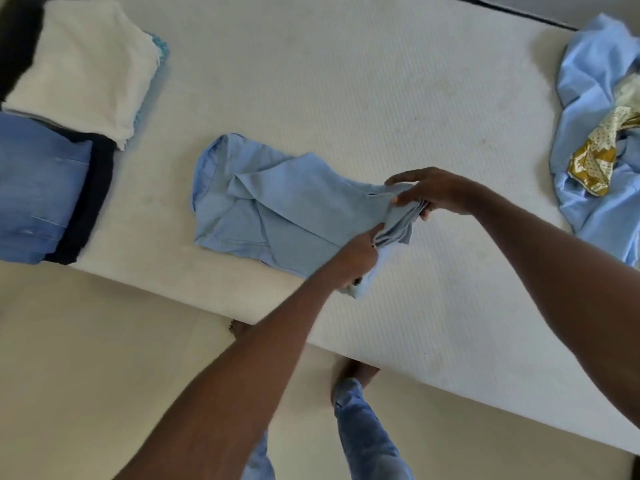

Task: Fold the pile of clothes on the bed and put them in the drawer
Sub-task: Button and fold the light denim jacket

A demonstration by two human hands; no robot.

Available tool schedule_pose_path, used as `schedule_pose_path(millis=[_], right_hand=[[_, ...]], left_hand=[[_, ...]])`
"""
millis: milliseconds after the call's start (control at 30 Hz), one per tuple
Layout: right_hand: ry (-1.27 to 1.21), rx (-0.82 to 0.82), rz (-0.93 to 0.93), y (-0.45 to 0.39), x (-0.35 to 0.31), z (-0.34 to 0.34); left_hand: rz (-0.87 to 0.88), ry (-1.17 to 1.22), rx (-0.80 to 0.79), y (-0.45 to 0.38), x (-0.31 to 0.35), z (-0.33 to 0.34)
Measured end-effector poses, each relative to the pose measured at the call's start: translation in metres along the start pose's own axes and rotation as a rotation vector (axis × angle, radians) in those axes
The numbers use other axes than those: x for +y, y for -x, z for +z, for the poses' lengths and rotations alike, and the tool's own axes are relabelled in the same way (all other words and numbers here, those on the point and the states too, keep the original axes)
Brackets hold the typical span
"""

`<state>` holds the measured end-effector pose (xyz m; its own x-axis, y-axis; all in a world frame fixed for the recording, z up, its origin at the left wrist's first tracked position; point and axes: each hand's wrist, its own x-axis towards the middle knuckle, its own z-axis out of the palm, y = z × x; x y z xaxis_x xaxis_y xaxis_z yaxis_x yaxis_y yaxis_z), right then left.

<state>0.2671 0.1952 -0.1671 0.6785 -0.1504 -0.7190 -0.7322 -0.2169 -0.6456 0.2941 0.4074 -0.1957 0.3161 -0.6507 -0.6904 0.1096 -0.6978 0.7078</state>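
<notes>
Head view, both hands [356, 261] gripping shirt [277, 209]

bed [346, 81]: white mattress | light blue shirt [277, 209]: lies partly folded in the middle | left hand [356, 258]: grips the shirt's near bunched end | right hand [433, 192]: pinches the same end from above | folded white cloth [86, 64] and folded jeans [38, 185]: far left | unfolded blue garment [595, 98] with gold cloth [595, 154]: far right
</notes>
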Motion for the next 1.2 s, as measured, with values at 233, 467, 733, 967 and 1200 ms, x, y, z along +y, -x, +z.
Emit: schedule_pose_path(millis=[233, 467, 733, 967, 1200], right_hand=[[-0.267, -0.083, -0.144, -0.046, -0.165, 0.057], [-0.142, -0.019, -0.032, -0.142, -0.254, 0.158], [0.008, 0.28, -0.046, -0.204, -0.227, 0.21], [0.442, 0.586, -0.155, -0.179, -0.182, 0.209], [1.056, 0.393, -0.286, -0.149, -0.104, 0.22]], left_hand=[[0.11, 0.537, 0.002, 0.074, -0.006, -0.162], [0.016, 0.634, 0.24, 0.067, -0.084, -0.275], [-0.011, 0.415, 0.383, 0.008, -0.143, -0.309], [-0.024, -0.01, 0.631, 0.007, -0.148, -0.312], [0.282, -0.765, 0.64, 0.017, -0.161, -0.231]])
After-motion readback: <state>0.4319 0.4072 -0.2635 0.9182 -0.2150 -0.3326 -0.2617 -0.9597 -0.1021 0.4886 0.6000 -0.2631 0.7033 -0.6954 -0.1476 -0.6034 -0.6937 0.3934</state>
